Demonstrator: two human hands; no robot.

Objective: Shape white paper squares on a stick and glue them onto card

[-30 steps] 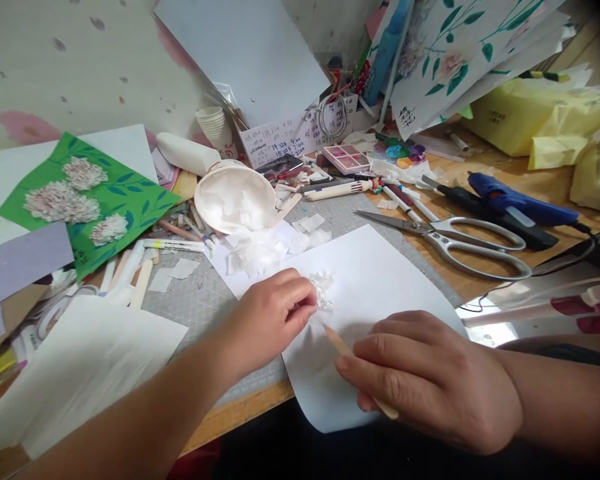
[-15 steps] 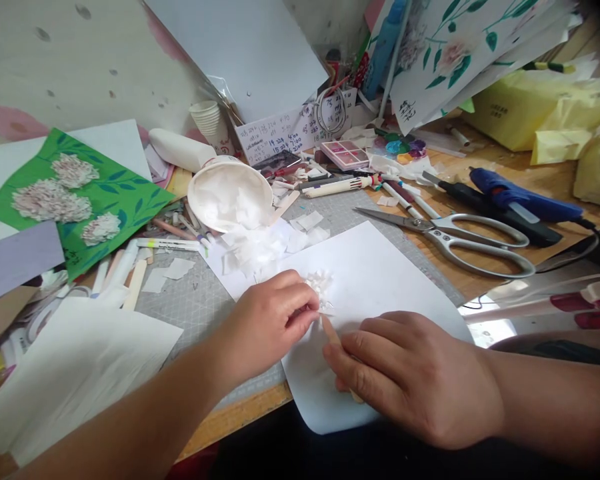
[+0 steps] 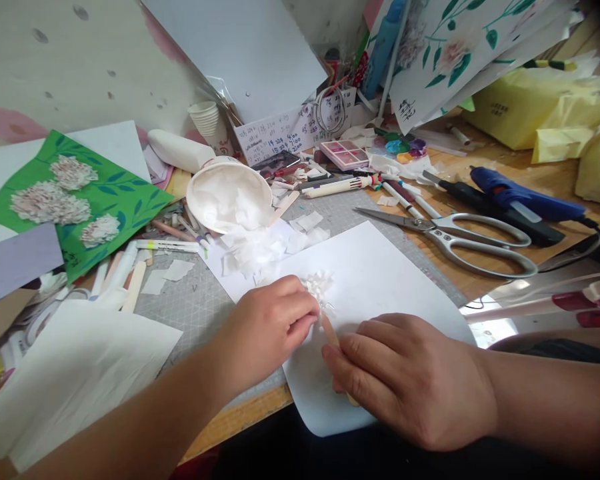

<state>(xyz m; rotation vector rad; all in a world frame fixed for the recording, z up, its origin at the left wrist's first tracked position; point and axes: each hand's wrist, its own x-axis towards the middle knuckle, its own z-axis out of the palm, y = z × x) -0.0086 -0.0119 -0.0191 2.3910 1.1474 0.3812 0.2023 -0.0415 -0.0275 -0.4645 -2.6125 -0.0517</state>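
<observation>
A cluster of small white paper bits [image 3: 320, 283] forms a flower-like patch on the white sheet of paper [image 3: 380, 277]. At the lower edge of this patch, my left hand [image 3: 280, 317] is closed in a pinch; whatever lies between its fingertips is too small to make out. My right hand [image 3: 405, 377] grips a flat wooden stick [image 3: 329, 329], whose tip points up toward the left fingertips. Loose white tissue pieces [image 3: 255, 250] lie beyond my left hand, spilling from a tipped white paper cup [image 3: 230, 193].
Silver scissors [image 3: 460, 243] lie open at the right, beside a black cutter [image 3: 490, 207] and a blue glue gun [image 3: 525, 193]. Green paper with white flowers [image 3: 115, 200] lies at left. A grey cutting mat [image 3: 205, 290] reaches the table's front edge.
Both hands stay at almost the same spot. The stick's tip has shifted slightly up, closer to the left fingertips and the white patch.
</observation>
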